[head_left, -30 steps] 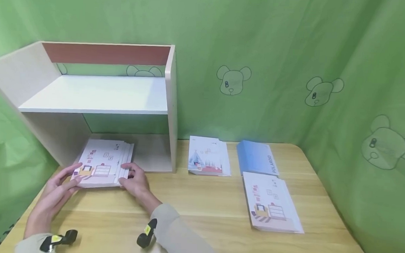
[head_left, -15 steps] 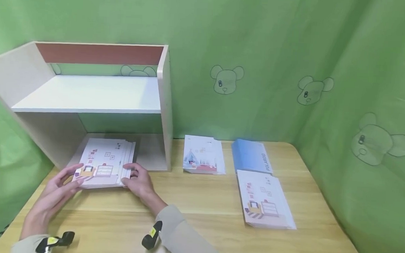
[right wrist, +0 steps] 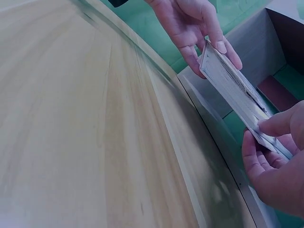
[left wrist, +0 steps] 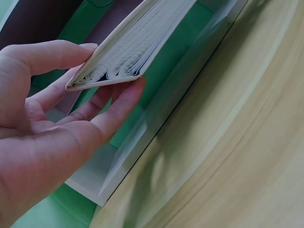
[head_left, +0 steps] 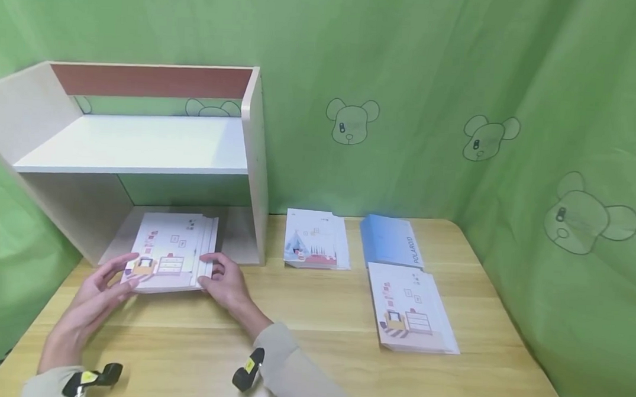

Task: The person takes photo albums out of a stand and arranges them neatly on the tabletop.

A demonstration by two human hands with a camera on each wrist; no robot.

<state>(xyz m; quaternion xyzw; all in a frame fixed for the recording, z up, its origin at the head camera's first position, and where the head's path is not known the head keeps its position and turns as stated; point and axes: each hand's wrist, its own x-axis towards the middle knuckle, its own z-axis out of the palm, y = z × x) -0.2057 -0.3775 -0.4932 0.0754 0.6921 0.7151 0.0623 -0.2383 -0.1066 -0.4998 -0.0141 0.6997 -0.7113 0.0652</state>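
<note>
Both hands hold a photo album [head_left: 172, 251] with a pale cover showing a yellow armchair and a chest of drawers. It lies flat in the air at the front of the shelf unit's lower compartment. My left hand [head_left: 86, 307] pinches its near left corner, thumb on top and fingers beneath. At the right edge, my right hand [head_left: 229, 283] grips it the same way. The left wrist view shows the album's thick page edges [left wrist: 128, 42] between two covers. In the right wrist view the album [right wrist: 232, 90] spans both hands, above the table.
The shelf unit [head_left: 254, 178] stands at the back left, with a white upper board [head_left: 139, 146]. To its right lie an album with a tent picture [head_left: 316, 240], a blue POLAROID album [head_left: 393, 240] and another armchair album [head_left: 411, 309] on the wooden table [head_left: 311, 346].
The head view has turned slightly right. Held by both hands, the album has moved a little to the right relative to the shelf unit. The albums on the table stay put.
</note>
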